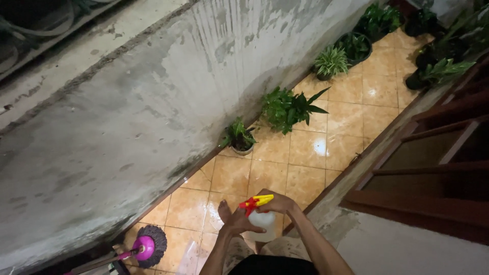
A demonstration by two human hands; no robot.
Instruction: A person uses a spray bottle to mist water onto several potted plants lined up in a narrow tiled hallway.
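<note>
I hold a white plastic spray bottle with a red and yellow trigger head in front of me, low in the view. My left hand grips the bottle's body from the left side. My right hand is closed over the trigger head from the right. The nozzle points left, toward the wall. The nearest plant is a small potted one standing against the wall ahead, well apart from the bottle.
A narrow passage of wet, glossy orange floor tiles runs between a stained concrete wall and a dark wooden frame. Further potted plants line both sides. A pink-headed mop lies at bottom left.
</note>
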